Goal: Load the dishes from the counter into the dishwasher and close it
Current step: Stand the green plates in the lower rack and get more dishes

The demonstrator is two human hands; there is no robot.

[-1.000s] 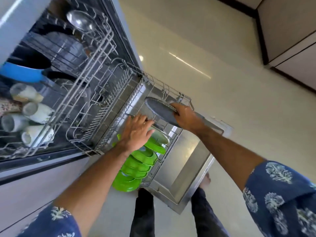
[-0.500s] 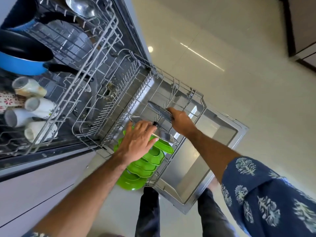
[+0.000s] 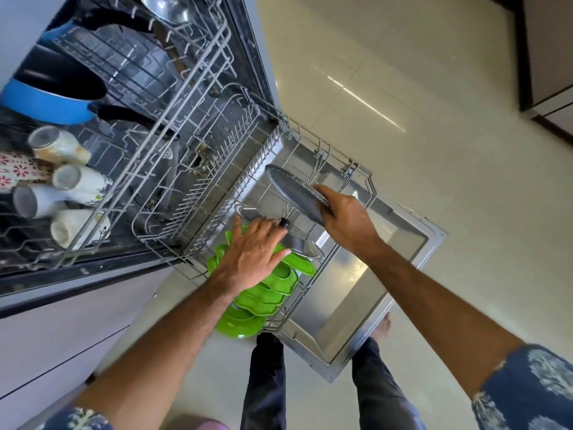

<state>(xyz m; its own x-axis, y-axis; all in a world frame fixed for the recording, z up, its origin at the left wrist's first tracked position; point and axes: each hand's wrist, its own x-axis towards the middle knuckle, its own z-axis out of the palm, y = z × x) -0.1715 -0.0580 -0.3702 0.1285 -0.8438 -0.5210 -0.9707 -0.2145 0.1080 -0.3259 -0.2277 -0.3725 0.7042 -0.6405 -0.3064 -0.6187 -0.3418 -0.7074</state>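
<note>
The right hand (image 3: 344, 217) is gripping a grey plate (image 3: 294, 193) by its near rim, fingers curled round the edge, holding it on edge above the far end of the lower rack (image 3: 356, 172). The plate's long axis is running from the hand away toward the dishwasher tub, and the open slots are lying just below and a little toward the left hand, so I judge the next move to be a short drop straight down between the tines.

The left hand (image 3: 254, 256) is resting with loosely spread fingers on a glass lid (image 3: 248, 214) that is standing in the rack, its black knob (image 3: 283, 222) peeking out at the fingertips; whether it is actually pinching the knob I cannot tell. It seems to be steadying the lid to keep room for the plate.

Beneath that hand, green plates (image 3: 260, 302) are standing in a row along the rack's near side, over the open door (image 3: 387, 274). Further off, the upper rack (image 3: 186, 88) is carrying a blue pan (image 3: 43, 103) and white cups (image 3: 71, 181).
</note>
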